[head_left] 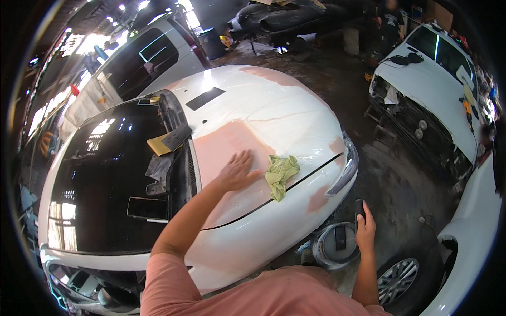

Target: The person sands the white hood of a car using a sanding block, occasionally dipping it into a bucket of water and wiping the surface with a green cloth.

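While your left hand (237, 171) lies flat and released on the pink patch (226, 147), the green rag (279, 175) sits just right of it, nearer than your right hand (365, 227) clenched on a dark block (360, 207).

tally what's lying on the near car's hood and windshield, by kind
Green cloth on the hood: 1
Dark flat blocks: 2, one on the hood, one at the windshield base
Yellow sheet: 1
Dark slab on the glass: 1
Total: 5

Glossy white metal hood (274, 105) (matt pink filler patch (226, 147)), soft crumpled green cloth (279, 174)
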Tool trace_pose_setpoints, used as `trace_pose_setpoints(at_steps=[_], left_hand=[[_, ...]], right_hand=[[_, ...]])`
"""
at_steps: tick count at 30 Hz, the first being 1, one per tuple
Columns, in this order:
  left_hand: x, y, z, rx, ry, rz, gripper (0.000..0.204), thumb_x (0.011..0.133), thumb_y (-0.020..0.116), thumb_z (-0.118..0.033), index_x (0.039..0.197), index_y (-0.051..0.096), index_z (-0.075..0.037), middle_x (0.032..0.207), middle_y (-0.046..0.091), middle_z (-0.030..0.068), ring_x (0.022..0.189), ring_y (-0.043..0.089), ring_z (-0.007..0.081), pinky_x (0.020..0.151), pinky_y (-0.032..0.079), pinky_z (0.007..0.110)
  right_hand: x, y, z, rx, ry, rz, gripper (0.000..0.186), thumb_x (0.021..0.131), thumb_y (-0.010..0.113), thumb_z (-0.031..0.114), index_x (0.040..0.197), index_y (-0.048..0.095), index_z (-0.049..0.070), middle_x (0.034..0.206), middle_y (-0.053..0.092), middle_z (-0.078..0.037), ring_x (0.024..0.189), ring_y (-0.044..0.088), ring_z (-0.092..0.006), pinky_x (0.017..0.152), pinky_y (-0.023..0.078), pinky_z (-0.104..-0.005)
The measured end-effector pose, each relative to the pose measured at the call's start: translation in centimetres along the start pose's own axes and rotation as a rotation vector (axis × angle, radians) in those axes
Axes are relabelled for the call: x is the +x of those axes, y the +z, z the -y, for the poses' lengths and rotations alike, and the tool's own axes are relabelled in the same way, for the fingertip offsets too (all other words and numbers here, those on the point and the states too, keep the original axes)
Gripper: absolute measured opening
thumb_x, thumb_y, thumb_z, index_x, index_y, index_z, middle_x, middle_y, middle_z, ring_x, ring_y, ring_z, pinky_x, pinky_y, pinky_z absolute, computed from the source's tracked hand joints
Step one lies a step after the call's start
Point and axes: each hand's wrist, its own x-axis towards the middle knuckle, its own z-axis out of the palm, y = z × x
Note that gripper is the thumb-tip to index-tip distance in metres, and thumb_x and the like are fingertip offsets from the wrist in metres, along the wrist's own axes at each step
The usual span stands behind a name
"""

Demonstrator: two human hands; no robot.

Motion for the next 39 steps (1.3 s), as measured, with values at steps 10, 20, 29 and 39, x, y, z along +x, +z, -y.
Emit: trace_pose_setpoints(at_steps=[10,20,29,39], left_hand=[[9.8,0.4,2.7,0.080,0.101,0.035,0.095,0.109,0.026,-0.068,0.166,0.019,0.007,0.175,0.016,0.0254,0.165,0.012,0.0349,0.135,0.010,0.043],[5.9,0.7,2.9,0.053,0.157,0.041,0.093,0.109,0.025,-0.068,0.167,0.020,0.004,0.176,0.016,0.0228,0.165,0.011,0.0316,0.135,0.009,0.041],[-0.3,0.0,2.4,0.031,0.193,0.024,0.092,0.110,0.025,-0.067,0.166,0.021,0.006,0.175,0.019,0.0244,0.164,0.014,0.0332,0.135,0.011,0.042],[-6.6,-0.2,2.5,0.068,0.180,0.050,0.088,0.111,0.025,-0.064,0.166,0.021,0.005,0.176,0.017,0.0244,0.164,0.012,0.0356,0.135,0.009,0.043]], right_hand=[[-8.3,-1.4,-0.7,-0.075,0.232,-0.134,0.048,0.106,0.054,0.015,0.152,0.055,0.001,0.153,0.059,-0.021,0.142,0.055,-0.0375,0.120,0.039,-0.0425],[-17.0,-2.5,-4.6,-0.104,0.443,-0.171,0.050,0.104,0.056,0.014,0.150,0.055,-0.004,0.152,0.059,-0.023,0.142,0.055,-0.0359,0.119,0.039,-0.0407],[-24.6,-1.9,-11.0,-0.145,0.583,-0.133,0.047,0.103,0.059,0.010,0.148,0.057,-0.004,0.147,0.063,-0.022,0.135,0.060,-0.0350,0.116,0.042,-0.0401],[-31.9,-0.1,-14.8,-0.219,0.752,-0.038,0.047,0.101,0.062,0.006,0.146,0.057,-0.006,0.141,0.066,-0.025,0.127,0.065,-0.0339,0.109,0.047,-0.0403]])
